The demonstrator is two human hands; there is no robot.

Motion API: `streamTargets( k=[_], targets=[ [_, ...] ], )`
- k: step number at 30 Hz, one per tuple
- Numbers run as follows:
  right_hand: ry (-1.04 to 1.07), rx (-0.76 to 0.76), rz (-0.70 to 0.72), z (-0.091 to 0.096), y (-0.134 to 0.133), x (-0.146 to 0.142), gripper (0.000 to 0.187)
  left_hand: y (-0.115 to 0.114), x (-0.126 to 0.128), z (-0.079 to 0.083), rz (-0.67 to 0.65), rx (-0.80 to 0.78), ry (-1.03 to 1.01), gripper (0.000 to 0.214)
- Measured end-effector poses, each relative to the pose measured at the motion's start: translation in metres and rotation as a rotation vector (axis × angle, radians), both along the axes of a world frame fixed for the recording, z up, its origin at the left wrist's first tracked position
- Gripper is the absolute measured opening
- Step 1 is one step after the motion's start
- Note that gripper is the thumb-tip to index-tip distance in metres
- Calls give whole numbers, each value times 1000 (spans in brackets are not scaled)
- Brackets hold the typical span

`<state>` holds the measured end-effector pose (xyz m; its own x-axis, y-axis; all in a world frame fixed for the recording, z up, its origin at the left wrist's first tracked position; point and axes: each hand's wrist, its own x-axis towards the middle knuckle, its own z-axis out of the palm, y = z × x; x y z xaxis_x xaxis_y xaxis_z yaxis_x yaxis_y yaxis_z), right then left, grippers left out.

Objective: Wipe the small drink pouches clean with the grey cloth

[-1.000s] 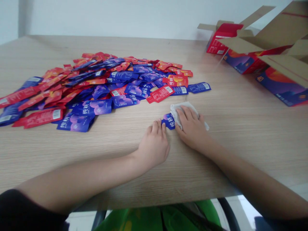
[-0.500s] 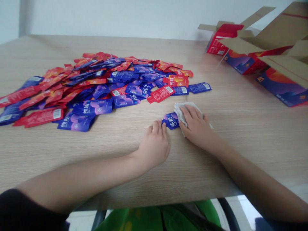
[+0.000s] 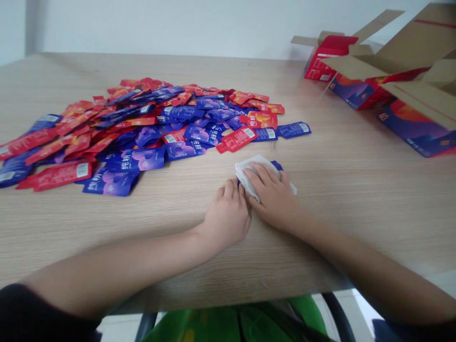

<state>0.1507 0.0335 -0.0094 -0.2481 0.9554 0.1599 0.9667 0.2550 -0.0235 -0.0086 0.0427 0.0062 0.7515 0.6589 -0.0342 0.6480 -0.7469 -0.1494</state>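
My right hand [image 3: 272, 194] presses a white cloth [image 3: 245, 172] flat onto a blue sachet [image 3: 277, 165], which is almost wholly covered; only a blue corner shows. The fingers lie stretched over the cloth. My left hand [image 3: 228, 216] rests on the wooden table [image 3: 356, 190] just left of the cloth, its fingers curled together with the tips at the sachet's left end. What those fingertips pin is hidden.
A wide heap of red and blue sachets [image 3: 142, 128] covers the table's left and middle. Opened cardboard boxes [image 3: 409, 76] with red and blue printed sides stand at the far right. Below the table edge a green seat [image 3: 231, 327] shows.
My right hand slid the white cloth leftward over the blue sachet, which showed its printed face before and is now nearly covered. My left hand stayed in place.
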Motion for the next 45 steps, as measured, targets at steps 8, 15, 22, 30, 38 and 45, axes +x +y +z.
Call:
streamTargets(
  k=[8,15,22,30,38,45],
  targets=[
    [19,-12,-279,1,12,35,57,0,0,-2,11,-3,34,65],
    [-23,41,-87,-3,2,-3,54,0,0,-2,2,29,10,58],
    [5,17,-73,-1,1,8,55,0,-1,-1,4,34,11,61],
    [9,30,-284,-2,10,31,56,0,1,0,15,7,39,65],
    [-17,8,3,0,-3,-12,55,-1,0,2,0,-8,0,52],
    [-1,22,-223,0,6,23,56,0,0,-1,13,13,32,64]
  ],
)
